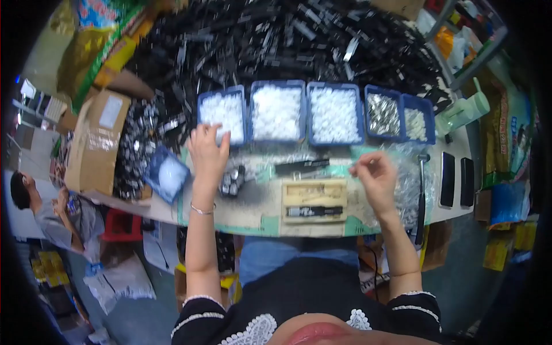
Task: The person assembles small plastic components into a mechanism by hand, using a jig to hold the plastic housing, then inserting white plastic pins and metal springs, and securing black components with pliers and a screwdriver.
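Note:
My left hand (207, 152) reaches over the near left corner of a blue bin (244, 123) of small white parts (221, 112). Its fingers are slightly bent and apart, and I see nothing in them. To the right, my right hand (376, 177) hovers above the table with thumb and fingers pinched together. Whatever it may hold is too small to make out. Between the hands lies a wooden block fixture (313, 191) with a black metal piece (315, 211) in its near slot. Another black strip (301, 167) rests just beyond the fixture.
More blue bins of white parts (278, 112) and metal pieces (384, 113) stand in a row. Behind them spreads a heap of black parts (276, 40). A hammer (421, 201), a phone (447, 179) and a green bottle (468, 112) are at right; a cardboard box (95, 146) stands left.

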`<state>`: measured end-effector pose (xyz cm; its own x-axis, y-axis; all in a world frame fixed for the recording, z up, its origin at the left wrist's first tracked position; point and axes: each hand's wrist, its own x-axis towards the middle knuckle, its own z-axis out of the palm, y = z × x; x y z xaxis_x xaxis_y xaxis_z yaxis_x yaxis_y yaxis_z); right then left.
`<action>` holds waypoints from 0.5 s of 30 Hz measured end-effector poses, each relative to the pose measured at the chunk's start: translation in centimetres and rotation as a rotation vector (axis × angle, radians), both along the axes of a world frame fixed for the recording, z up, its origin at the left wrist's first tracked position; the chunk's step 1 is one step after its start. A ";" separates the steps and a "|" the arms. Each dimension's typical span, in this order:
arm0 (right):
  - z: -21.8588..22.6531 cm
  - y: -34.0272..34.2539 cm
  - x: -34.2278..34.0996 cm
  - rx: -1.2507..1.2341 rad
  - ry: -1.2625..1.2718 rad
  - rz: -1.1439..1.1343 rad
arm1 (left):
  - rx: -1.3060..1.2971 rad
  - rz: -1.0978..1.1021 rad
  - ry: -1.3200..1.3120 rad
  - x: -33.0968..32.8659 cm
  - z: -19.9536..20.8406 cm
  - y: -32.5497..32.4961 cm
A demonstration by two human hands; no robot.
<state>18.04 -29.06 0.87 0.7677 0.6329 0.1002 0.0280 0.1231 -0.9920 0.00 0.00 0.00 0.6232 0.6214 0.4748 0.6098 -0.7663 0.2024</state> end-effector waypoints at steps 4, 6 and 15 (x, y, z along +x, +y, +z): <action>0.2 1.0 -0.3 -0.001 -0.024 -0.010 | -0.017 -0.031 0.087 1.1 0.7 2.1; 0.0 0.4 0.0 0.002 -0.047 -0.026 | -0.005 -0.050 0.100 1.5 0.5 1.5; 0.4 0.8 -0.2 -0.034 -0.030 0.026 | -0.122 -0.179 -0.252 3.0 1.2 2.7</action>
